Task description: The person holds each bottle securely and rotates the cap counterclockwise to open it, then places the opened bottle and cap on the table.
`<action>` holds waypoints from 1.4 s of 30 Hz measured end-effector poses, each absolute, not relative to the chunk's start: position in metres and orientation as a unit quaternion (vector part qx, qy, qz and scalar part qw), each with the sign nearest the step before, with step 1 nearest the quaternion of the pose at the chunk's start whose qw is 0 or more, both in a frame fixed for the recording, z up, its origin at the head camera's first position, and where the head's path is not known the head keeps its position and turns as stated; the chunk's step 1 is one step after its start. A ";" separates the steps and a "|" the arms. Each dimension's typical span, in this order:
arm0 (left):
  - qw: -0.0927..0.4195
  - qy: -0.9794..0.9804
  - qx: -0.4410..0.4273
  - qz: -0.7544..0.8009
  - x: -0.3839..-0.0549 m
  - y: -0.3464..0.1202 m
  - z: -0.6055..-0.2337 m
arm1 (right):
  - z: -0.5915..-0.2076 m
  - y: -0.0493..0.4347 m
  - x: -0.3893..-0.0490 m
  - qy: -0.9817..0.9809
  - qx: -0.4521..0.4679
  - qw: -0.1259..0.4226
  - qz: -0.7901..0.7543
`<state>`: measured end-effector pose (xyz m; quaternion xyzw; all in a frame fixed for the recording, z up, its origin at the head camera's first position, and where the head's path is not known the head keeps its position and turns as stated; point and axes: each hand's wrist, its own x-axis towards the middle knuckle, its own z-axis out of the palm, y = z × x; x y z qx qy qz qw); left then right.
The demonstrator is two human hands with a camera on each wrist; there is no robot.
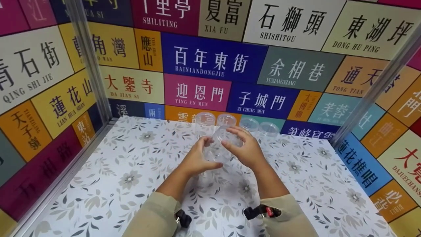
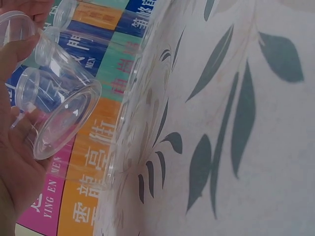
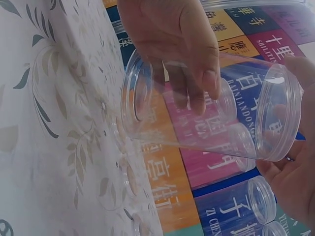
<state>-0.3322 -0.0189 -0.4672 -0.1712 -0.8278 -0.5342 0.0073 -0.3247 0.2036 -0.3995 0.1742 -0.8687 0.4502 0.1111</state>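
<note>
A small display-style booth (image 1: 93,62) encloses a floral-printed tabletop (image 1: 105,194), with walls of colorful Chinese place-name panels (image 1: 212,59) lining its back and side edges.

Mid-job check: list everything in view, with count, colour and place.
White leaf-and-flower-printed tabletop: one, white and grey, lower middle of head view
Clear cylindrical plastic jar: one, colourless, held tilted above the tabletop
Clear round plastic containers: four, colourless, row at the far edge
Multicoloured lettered wall panels: many, mixed colours, behind and at both sides
Black wrist straps: two, black, at the cuffs
Beige long sleeves: two, beige, forearms
Left hand: one, bare, gripping the jar's body
Right hand: one, bare, gripping its rim end
</note>
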 end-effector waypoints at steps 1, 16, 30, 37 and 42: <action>0.004 -0.827 -0.170 -0.535 -0.332 -0.019 -0.467 | -0.400 0.204 -0.325 -0.866 0.181 0.109 0.454; 0.001 -0.816 -0.174 -0.551 -0.333 -0.018 -0.468 | -0.400 0.211 -0.327 -0.833 0.251 0.087 0.486; 0.013 -0.829 -0.167 -0.534 -0.335 -0.018 -0.469 | -0.394 0.206 -0.323 -0.902 0.140 0.136 0.384; 0.005 -0.832 -0.156 -0.533 -0.333 -0.019 -0.467 | -0.396 0.206 -0.323 -0.911 0.119 0.107 0.380; 0.010 -0.833 -0.159 -0.529 -0.334 -0.019 -0.467 | -0.395 0.206 -0.325 -0.912 0.117 0.091 0.384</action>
